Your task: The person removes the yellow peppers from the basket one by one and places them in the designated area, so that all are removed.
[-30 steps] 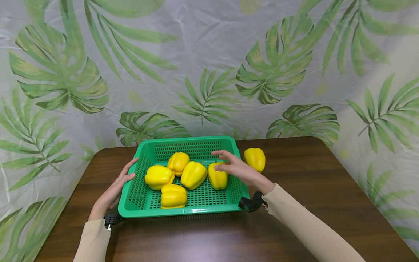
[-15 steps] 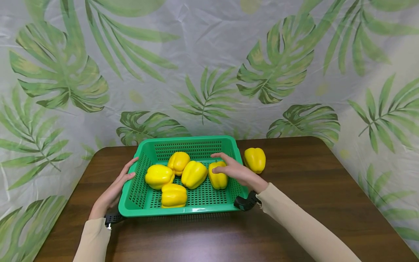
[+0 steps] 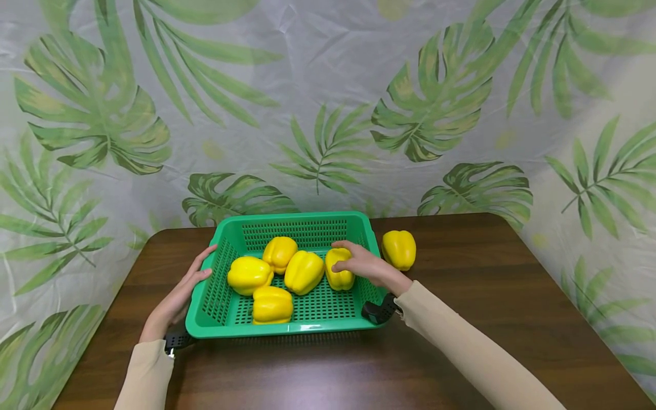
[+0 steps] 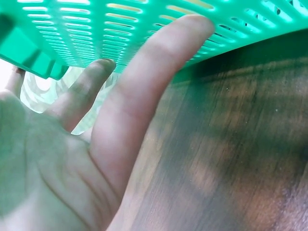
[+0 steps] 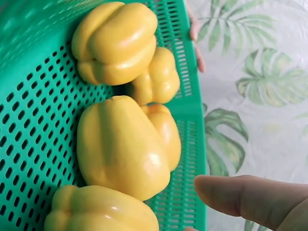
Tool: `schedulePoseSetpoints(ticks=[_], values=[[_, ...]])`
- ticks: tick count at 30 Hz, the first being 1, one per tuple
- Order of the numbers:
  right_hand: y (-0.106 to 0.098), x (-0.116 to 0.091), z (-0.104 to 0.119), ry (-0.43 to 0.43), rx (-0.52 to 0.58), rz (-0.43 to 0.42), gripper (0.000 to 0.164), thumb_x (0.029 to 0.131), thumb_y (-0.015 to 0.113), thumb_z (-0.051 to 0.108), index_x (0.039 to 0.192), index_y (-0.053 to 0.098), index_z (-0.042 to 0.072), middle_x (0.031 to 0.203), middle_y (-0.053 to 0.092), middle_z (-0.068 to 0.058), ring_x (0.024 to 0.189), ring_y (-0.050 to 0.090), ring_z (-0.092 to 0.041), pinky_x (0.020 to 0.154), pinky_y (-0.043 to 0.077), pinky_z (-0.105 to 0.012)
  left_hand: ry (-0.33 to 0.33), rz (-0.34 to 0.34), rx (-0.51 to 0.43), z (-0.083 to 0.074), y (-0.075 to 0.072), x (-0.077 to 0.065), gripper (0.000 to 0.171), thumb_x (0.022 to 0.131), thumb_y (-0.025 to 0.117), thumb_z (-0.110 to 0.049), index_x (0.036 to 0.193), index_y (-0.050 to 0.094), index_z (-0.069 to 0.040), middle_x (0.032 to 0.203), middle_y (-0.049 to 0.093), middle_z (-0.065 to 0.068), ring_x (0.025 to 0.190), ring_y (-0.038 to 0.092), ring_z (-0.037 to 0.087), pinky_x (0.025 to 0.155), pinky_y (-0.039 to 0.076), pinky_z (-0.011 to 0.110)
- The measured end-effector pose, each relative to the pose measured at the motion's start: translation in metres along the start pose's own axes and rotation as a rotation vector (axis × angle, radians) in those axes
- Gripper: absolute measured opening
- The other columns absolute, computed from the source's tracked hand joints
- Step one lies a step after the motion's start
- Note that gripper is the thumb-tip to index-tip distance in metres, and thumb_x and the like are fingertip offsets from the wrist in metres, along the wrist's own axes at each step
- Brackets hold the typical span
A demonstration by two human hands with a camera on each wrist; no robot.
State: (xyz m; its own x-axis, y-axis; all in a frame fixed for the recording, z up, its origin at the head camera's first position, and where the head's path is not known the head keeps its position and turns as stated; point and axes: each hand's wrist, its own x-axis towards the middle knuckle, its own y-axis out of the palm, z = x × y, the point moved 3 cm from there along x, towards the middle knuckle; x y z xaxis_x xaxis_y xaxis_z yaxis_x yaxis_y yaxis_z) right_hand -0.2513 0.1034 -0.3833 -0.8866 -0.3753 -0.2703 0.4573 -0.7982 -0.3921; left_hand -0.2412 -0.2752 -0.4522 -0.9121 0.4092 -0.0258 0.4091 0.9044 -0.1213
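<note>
Pepper (image 3: pixel 340 279) at the right hand (image 3: pixel 365 264) slightly off its earlier spot

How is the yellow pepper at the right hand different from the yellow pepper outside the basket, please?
The inner pepper is inside the green basket; the outer pepper rests on the table, beyond the basket's right side. The right hand partly hides the inner pepper, while no hand holds the outer pepper. Both are yellow and lobed, with shiny skin.
</note>
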Motion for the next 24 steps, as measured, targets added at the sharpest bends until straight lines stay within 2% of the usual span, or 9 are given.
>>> schedulePoseSetpoints(ticks=[7, 13, 18, 22, 24], values=[[0.001, 0.004, 0.000, 0.056, -0.048, -0.010, 0.062, 0.091, 0.059, 0.007, 0.147, 0.033, 0.000, 0.150, 0.028, -0.021, 0.134, 0.030, -0.038, 0.103, 0.030, -0.054, 0.004, 0.006, -0.015, 0.000, 0.000, 0.000, 0.054, 0.106, 0.029, -0.028, 0.153, 0.005, -0.034, 0.153, -0.010, 0.017, 0.115, 0.046, 0.023, 0.083, 0.049, 0.040], [0.002, 0.010, -0.002, 0.053, -0.092, 0.025, 0.063, 0.091, 0.060, 0.006, 0.147, 0.033, -0.001, 0.151, 0.028, -0.019, 0.136, 0.028, -0.036, 0.104, 0.028, -0.053, -0.002, -0.003, -0.006, -0.001, 0.001, -0.001, 0.054, 0.106, 0.029, -0.029, 0.154, 0.004, -0.033, 0.154, -0.010, 0.017, 0.118, 0.043, 0.028, 0.085, 0.048, 0.041], [0.000, 0.013, -0.005, 0.074, -0.073, 0.052, 0.064, 0.091, 0.059, 0.007, 0.149, 0.031, 0.004, 0.153, 0.022, -0.020, 0.134, 0.030, -0.038, 0.099, 0.033, -0.057, -0.005, -0.010, 0.008, -0.001, 0.000, -0.001, 0.054, 0.106, 0.029, -0.030, 0.154, 0.004, -0.033, 0.154, -0.010, 0.016, 0.121, 0.038, 0.035, 0.086, 0.047, 0.042], [-0.001, 0.015, -0.007, 0.107, -0.082, 0.061, 0.064, 0.093, 0.059, 0.010, 0.150, 0.031, 0.009, 0.154, 0.014, -0.020, 0.131, 0.032, -0.041, 0.092, 0.038, -0.061, -0.002, -0.016, 0.024, -0.001, 0.000, -0.001, 0.054, 0.106, 0.029, -0.030, 0.154, 0.004, -0.033, 0.154, -0.011, 0.015, 0.121, 0.039, 0.035, 0.085, 0.047, 0.041], [-0.001, 0.016, -0.007, 0.109, -0.105, 0.062, 0.064, 0.093, 0.059, 0.010, 0.150, 0.031, 0.011, 0.154, 0.015, -0.020, 0.129, 0.034, -0.041, 0.090, 0.040, -0.061, 0.000, -0.020, 0.032, 0.000, -0.001, -0.001, 0.054, 0.105, 0.029, -0.030, 0.154, 0.004, -0.033, 0.155, -0.011, 0.015, 0.120, 0.040, 0.033, 0.085, 0.047, 0.041]])
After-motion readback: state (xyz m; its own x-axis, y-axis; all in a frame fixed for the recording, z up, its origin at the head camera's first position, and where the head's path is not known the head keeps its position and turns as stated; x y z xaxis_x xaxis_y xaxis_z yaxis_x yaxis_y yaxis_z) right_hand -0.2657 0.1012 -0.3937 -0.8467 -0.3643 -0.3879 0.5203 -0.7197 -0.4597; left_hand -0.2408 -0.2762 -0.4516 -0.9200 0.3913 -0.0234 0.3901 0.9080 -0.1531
